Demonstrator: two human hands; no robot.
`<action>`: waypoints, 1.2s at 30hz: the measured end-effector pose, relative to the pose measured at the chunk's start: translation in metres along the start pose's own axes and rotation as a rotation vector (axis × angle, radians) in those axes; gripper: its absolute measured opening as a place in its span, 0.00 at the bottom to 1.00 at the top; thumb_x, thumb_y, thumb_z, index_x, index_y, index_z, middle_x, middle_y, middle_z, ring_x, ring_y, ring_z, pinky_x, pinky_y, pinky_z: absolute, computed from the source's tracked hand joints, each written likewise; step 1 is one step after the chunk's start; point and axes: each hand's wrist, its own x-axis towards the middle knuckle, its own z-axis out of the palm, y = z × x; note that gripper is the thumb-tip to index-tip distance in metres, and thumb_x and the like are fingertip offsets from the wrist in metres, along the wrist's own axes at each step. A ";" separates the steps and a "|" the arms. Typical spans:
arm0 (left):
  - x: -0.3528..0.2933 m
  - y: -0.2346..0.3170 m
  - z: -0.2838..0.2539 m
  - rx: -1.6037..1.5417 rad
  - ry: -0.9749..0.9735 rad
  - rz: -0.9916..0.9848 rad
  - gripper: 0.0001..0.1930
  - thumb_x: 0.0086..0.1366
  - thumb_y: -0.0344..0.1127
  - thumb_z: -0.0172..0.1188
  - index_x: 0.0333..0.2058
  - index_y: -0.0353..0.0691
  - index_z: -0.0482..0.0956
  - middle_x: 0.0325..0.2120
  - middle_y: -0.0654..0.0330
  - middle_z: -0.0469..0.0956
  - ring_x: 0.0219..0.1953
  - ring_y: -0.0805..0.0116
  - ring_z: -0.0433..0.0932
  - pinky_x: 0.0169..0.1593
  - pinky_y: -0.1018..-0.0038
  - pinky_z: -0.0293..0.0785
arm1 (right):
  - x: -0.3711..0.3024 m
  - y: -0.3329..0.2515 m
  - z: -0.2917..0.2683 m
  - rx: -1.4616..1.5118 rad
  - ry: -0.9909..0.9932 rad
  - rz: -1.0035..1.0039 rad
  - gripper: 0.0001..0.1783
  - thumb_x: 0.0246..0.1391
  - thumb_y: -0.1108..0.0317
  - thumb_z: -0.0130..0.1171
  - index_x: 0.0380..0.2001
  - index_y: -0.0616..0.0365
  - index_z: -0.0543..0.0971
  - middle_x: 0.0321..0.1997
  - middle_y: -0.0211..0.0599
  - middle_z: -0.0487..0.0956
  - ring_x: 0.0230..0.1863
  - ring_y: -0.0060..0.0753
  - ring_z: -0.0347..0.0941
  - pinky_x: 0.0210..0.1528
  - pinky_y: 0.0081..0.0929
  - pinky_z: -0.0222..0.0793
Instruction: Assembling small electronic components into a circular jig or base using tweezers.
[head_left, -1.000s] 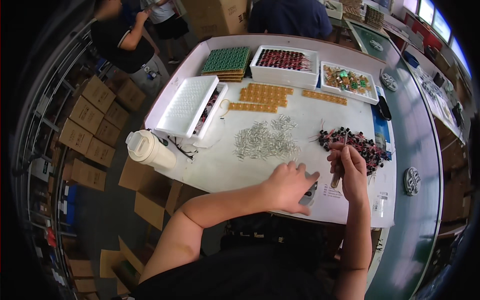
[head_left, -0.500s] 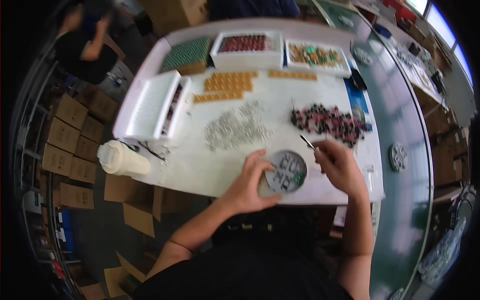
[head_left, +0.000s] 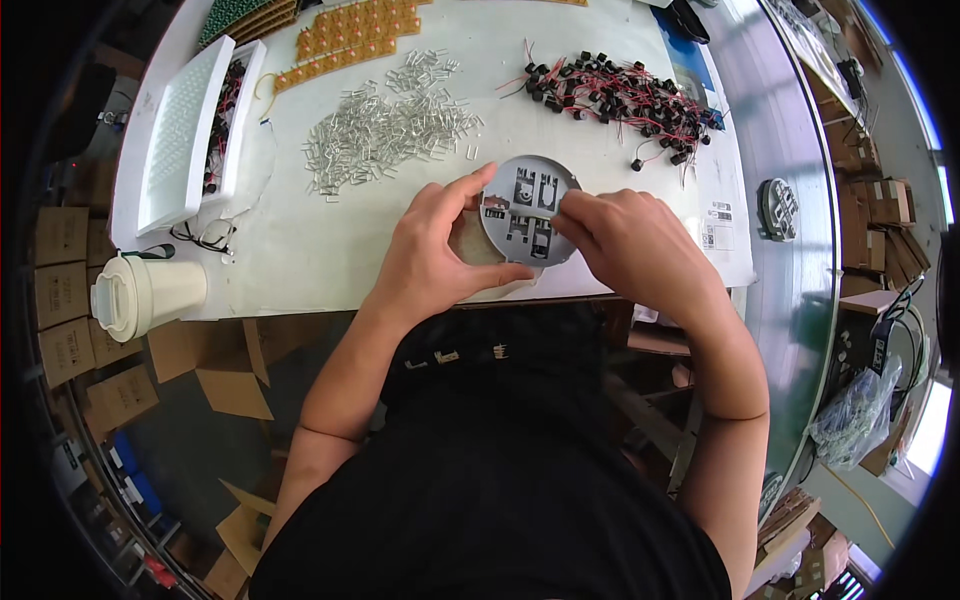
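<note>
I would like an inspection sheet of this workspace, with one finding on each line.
Surface: white tabletop, partly covered.
Work things: round grey housing between the hands; heaps of clear U-shaped pieces and black wired parts.
Clutter: cream lidded cup at the tabletop's near left corner.
Hands: left hand grips the housing's left side; right hand, fingers curled, at its right edge.
Cables: thin red wires among the black parts.
Surroundings: cardboard boxes at left; long green surface at right.
</note>
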 end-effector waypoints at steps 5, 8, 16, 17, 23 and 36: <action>-0.007 -0.003 0.005 0.006 0.046 0.055 0.55 0.39 0.47 0.90 0.67 0.38 0.74 0.42 0.55 0.81 0.41 0.63 0.80 0.47 0.66 0.81 | 0.003 -0.008 -0.005 -0.051 -0.084 0.049 0.11 0.66 0.64 0.61 0.31 0.59 0.78 0.25 0.48 0.79 0.31 0.60 0.76 0.33 0.53 0.69; -0.005 -0.002 0.003 -0.013 0.038 0.036 0.55 0.39 0.47 0.90 0.66 0.38 0.74 0.42 0.55 0.81 0.39 0.64 0.80 0.47 0.66 0.81 | 0.003 -0.008 -0.002 -0.038 -0.081 0.025 0.11 0.66 0.64 0.62 0.31 0.59 0.78 0.25 0.47 0.79 0.30 0.60 0.77 0.33 0.52 0.69; -0.001 -0.001 0.000 -0.005 0.015 0.004 0.54 0.38 0.46 0.90 0.65 0.37 0.74 0.41 0.56 0.81 0.39 0.64 0.79 0.47 0.66 0.81 | 0.006 -0.008 0.000 -0.033 -0.074 0.016 0.11 0.65 0.65 0.62 0.31 0.59 0.78 0.25 0.47 0.79 0.30 0.59 0.76 0.33 0.52 0.70; -0.001 -0.002 0.000 -0.002 0.018 0.013 0.54 0.38 0.46 0.90 0.65 0.37 0.74 0.41 0.56 0.81 0.39 0.64 0.79 0.46 0.66 0.81 | 0.006 -0.009 0.000 -0.033 -0.074 0.015 0.11 0.65 0.65 0.62 0.31 0.59 0.78 0.25 0.47 0.79 0.30 0.59 0.76 0.33 0.52 0.70; -0.002 -0.004 0.003 -0.036 0.016 0.022 0.54 0.38 0.46 0.90 0.66 0.37 0.74 0.41 0.56 0.81 0.39 0.64 0.79 0.46 0.66 0.81 | 0.005 -0.004 0.010 0.024 -0.028 0.002 0.10 0.64 0.66 0.63 0.31 0.59 0.77 0.25 0.48 0.79 0.30 0.60 0.76 0.32 0.52 0.69; -0.002 -0.011 0.008 -0.079 0.040 0.059 0.54 0.39 0.47 0.90 0.66 0.36 0.74 0.42 0.57 0.82 0.39 0.65 0.79 0.46 0.67 0.81 | 0.006 -0.013 0.006 -0.078 -0.045 -0.092 0.04 0.56 0.76 0.60 0.34 0.57 0.76 0.23 0.46 0.78 0.29 0.57 0.78 0.31 0.51 0.71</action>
